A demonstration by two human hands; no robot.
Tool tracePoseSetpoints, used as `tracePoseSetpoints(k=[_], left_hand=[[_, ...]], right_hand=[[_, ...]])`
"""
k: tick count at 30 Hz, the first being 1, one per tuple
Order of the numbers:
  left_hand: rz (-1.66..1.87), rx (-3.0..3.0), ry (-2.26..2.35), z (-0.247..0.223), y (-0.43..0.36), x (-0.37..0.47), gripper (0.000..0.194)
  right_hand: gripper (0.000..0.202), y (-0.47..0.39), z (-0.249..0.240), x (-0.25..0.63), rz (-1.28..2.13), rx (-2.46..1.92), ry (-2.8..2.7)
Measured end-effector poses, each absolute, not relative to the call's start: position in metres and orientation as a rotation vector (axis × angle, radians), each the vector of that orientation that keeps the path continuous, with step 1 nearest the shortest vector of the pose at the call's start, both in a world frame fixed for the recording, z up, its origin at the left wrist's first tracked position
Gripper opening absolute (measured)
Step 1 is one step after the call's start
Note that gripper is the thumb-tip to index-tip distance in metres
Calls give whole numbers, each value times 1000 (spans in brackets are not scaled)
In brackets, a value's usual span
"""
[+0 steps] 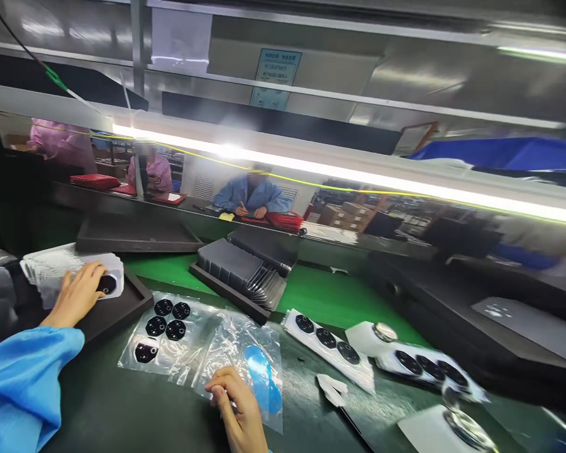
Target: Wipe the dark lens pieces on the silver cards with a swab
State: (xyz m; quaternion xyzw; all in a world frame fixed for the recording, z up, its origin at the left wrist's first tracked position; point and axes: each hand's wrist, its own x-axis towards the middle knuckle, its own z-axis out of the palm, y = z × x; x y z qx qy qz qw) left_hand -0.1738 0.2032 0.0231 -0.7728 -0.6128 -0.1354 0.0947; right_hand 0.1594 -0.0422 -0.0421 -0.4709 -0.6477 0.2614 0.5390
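Head view: we look down on a dark green bench with a bright light bar across the top and people seated beyond it.
Left hand: our left hand (78, 290) lies flat with fingers spread loosely on a stack of white sheets (51, 267); it presses on the top sheet and we see no closed grip.
Stack: the white sheets sit fanned in a dark tray (122, 302) at the left edge, and the top one shows a black round patch just beside our fingertips.
Right hand: our right hand (238, 412) is curled near the bottom edge, fingers folded in on the near edge of a clear plastic bag (245, 355); we seem to pinch the film, though the blur keeps us from being sure of the grip.
Bag: it lies flat on the bench, crinkled, with a blue oval piece (263, 377) inside, just past our knuckles.
Second bag: another clear bag (163, 333) to the left holds black round parts, between the tray and our right hand.
Strips: white strips (330, 349) carrying black discs lie to the right, well apart from both hands.
Black rack: a stack of dark plates (245, 274) leans fanned behind the bags.
Sleeve: a blue sleeve (23, 377) covers our left arm.
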Motion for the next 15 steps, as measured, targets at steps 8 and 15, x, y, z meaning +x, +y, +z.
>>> tracePoseSetpoints(k=[8,15], left_hand=[[-431,-2185,-1748,25,193,-151,51],[-1080,-2491,-732,17,75,-30,41]], right_hand=[[29,-40,-20,176,618,-1246,-1355],[35,31,23,296,771,-1464,-606]])
